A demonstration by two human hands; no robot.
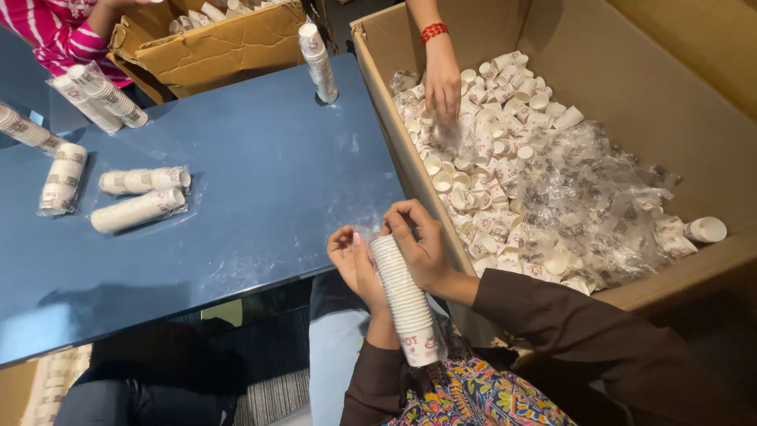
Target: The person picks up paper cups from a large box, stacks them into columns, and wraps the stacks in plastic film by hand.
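Observation:
I hold a tall stack of small white paper cups (404,300) between both hands, close to my body. My left hand (353,264) cups the stack's left side near its top. My right hand (422,241) wraps the top from the right, fingers curled over the rim. The stack leans with its base toward me, a red print on the lowest cup. Just right of my hands stands a big cardboard box (394,150) with many loose white cups (493,181) and crumpled clear plastic sleeves (583,197).
Another person's hand (441,79) with a red bracelet reaches into the box. On the blue table (260,197) lie wrapped cup stacks (138,209) and an upright stack (318,61). A second cardboard box (213,47) and a person's pink-striped sleeve (59,31) are at the far left.

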